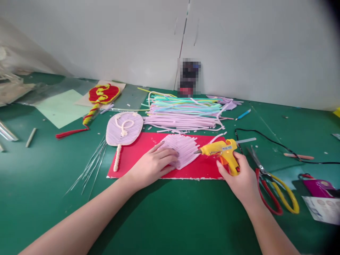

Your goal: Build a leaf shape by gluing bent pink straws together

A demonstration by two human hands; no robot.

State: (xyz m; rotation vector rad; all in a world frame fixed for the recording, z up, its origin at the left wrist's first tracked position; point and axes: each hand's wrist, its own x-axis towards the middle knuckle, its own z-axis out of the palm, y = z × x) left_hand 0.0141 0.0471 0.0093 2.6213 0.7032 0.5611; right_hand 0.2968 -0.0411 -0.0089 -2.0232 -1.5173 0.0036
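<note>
My left hand [156,163] lies flat with its fingers stretched over the left part of a lilac panel [183,150] made of pipe cleaners laid side by side. The panel rests on a red board [204,166]. My right hand [243,177] is closed around the handle of a yellow hot glue gun [221,148], a clear glue stick [247,140] poking out of its back. The gun's nozzle points left, at the panel's right edge; whether it touches cannot be told. Left of my left hand, a finished lilac fan [124,129] with a cream twisted handle overlaps the board.
A pile of pastel pipe cleaners [183,113] lies behind the board. Scissors [271,184] with red and yellow handles are beside my right hand, near a black cord [265,136]. Thin wires [91,166], a red-and-yellow fan [103,94] and green paper [62,108] lie leftward.
</note>
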